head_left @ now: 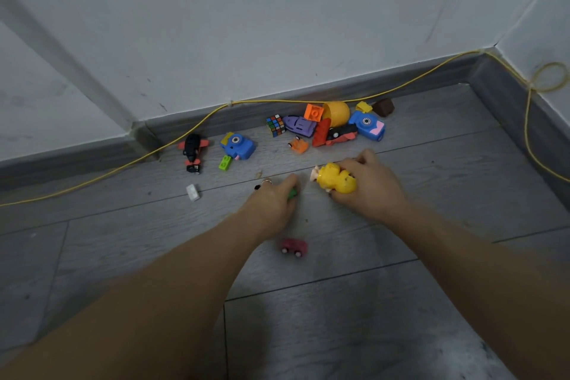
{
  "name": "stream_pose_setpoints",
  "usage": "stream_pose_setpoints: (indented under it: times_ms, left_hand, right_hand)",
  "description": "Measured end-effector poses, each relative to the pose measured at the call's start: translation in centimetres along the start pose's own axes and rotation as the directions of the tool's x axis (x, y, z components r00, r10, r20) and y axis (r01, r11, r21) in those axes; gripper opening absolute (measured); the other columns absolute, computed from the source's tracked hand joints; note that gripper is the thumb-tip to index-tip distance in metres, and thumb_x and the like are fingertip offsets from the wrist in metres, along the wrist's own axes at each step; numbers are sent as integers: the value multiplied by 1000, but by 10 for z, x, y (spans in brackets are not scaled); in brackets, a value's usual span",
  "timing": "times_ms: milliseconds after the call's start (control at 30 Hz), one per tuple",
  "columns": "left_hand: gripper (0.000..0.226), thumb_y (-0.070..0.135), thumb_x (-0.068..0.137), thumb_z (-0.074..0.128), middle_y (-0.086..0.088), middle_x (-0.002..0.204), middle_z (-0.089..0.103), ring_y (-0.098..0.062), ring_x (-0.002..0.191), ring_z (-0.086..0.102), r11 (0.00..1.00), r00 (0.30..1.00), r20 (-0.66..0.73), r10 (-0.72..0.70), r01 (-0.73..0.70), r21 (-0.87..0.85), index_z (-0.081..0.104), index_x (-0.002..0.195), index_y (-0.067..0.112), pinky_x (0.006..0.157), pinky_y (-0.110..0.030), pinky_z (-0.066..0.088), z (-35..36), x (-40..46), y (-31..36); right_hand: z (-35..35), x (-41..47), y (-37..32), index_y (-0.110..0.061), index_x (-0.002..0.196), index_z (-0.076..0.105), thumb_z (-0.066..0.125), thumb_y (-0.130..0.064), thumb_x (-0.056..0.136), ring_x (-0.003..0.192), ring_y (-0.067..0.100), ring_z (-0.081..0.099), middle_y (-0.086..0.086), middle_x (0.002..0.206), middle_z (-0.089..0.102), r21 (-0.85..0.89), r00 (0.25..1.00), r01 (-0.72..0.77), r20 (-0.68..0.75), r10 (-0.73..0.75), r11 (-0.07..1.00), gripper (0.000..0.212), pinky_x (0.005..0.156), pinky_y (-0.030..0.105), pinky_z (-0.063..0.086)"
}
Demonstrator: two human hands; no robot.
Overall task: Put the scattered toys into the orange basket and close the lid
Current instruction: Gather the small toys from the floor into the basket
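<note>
Your left hand (274, 197) sits on floor (339, 302), just left of your right hand (367, 185). Duck toy (334, 179) in right hand. Small car (294, 247) lies nearer you, between your forearms. Block (192, 192) lies left of left hand. Beyond hands, by wall: plane (192, 149) far left, camera toy (238, 145) right of it, brick (225, 162) just before camera toy. Right of these, cluster: puzzle cube (275, 125), boat (298, 126), egg shell (337, 112), second camera toy (368, 125). Cable (185, 133) runs along skirting behind toys.
</note>
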State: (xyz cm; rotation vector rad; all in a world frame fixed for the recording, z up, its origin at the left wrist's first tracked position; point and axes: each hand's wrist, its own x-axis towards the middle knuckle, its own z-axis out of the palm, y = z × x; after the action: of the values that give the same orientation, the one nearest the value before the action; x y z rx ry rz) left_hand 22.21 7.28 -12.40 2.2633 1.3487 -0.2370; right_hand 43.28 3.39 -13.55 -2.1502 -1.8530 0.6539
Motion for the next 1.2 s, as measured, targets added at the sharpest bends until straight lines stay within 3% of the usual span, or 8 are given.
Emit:
stream_pose_setpoints:
  times_ms: [100, 200, 333, 567, 667, 900, 1033, 1200]
  left_hand:
    - [20, 26, 101, 46, -18, 105, 52, -28, 81, 55, 991, 1000, -13, 28, -30, -128, 45, 120, 20, 69, -35, 49, 1, -6, 3]
    - [20, 27, 100, 50, -16, 108, 52, -28, 90, 55, 992, 996, 34, 81, -77, -101, 47, 118, 21, 75, -33, 47, -1, -11, 8]
    - [16, 26, 97, 54, -14, 104, 53, -26, 88, 56, 989, 992, 65, 107, -99, -114, 50, 112, 19, 73, -33, 50, -7, -22, 8]
    - [19, 28, 96, 55, -8, 108, 51, -16, 74, 55, 985, 948, 266, 174, -172, -31, 50, 113, 25, 52, -23, 45, -11, -49, 14]
    - [36, 35, 96, 53, -9, 116, 52, -22, 94, 55, 954, 928, 329, 175, -243, 176, 44, 129, 23, 73, -31, 46, -7, -64, 18]
    - [48, 45, 100, 42, -15, 125, 51, -32, 102, 60, 886, 958, 219, 187, -261, 382, 36, 141, 20, 72, -33, 44, 13, -84, 23]
    - [56, 44, 102, 41, -17, 132, 47, -34, 108, 59, 869, 963, 221, 155, -239, 433, 23, 150, 25, 78, -38, 48, 22, -87, 26]
    - [48, 41, 102, 40, -16, 128, 50, -34, 105, 60, 927, 978, 193, 79, -143, 347, 30, 145, 20, 79, -38, 48, 23, -81, 28]
  right_hand:
    - [0, -6, -1, -25, 109, 62, 73, -46, 76, 93, 18, 53, 0, 108, 40, 60, 1000, -23, -13, 24, 998, 41, 75, 29, 43]
    - [-4, -9, 1, -26, 102, 61, 72, -48, 75, 101, 14, 51, 0, 108, 48, 157, 995, -88, -32, 94, 984, 37, 76, 29, 42]
    - [-13, -19, 1, -31, 90, 56, 75, -47, 76, 88, 12, 48, -1, 99, 48, 263, 986, -140, -48, 158, 954, 28, 76, 28, 38]
    - [-9, -44, -14, -19, 84, 65, 78, -44, 73, 77, 18, 60, 2, 81, 63, 433, 977, -176, -32, 210, 884, 30, 67, 35, 47]
    - [-9, -55, -25, -20, 88, 67, 78, -42, 74, 67, 17, 58, -4, 71, 63, 602, 951, -280, 66, 303, 747, 28, 60, 30, 45]
    - [-5, -78, -48, -18, 80, 59, 77, -32, 79, 46, 13, 42, 0, 60, 46, 784, 918, -373, 236, 319, 496, 22, 41, 20, 32]
    - [-1, -84, -55, -14, 88, 59, 75, -28, 81, 47, 13, 42, 3, 65, 46, 822, 904, -412, 311, 294, 394, 22, 43, 23, 30]
    - [0, -85, -49, -14, 90, 59, 74, -31, 82, 52, 15, 48, 4, 68, 51, 805, 898, -416, 292, 328, 423, 24, 46, 25, 36]
